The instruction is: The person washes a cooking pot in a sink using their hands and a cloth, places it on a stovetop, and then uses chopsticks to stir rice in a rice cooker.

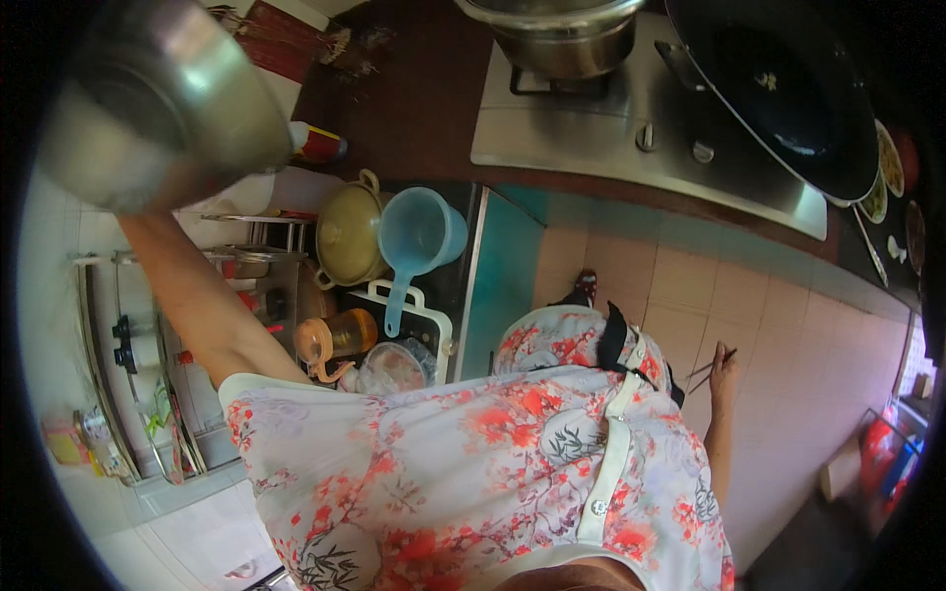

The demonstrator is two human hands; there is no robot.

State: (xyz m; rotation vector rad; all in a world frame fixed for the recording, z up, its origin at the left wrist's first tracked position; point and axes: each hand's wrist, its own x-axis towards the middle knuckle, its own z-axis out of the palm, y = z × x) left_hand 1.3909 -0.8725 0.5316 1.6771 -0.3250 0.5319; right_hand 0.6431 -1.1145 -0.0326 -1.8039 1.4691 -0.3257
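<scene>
My left arm reaches out to the upper left. My left hand (176, 193) is mostly hidden by a blurred stainless-steel vessel (214, 96), which it holds up beside the counter. Low at my right side, over the tiled floor, my right hand (721, 375) grips a pair of dark chopsticks (702, 375). A black wok (791, 111) with a small bit of food in it stands on the right of the gas stove (584, 133). On the left burner sits a steel pot (565, 44).
Below the raised vessel, a blue plastic dipper (417, 229), a lidded yellowish pot (347, 236) and an orange-lidded jar (336, 335) crowd the counter. A metal rack (133, 362) lines the wall. Dishes of food (878, 193) stand right of the wok.
</scene>
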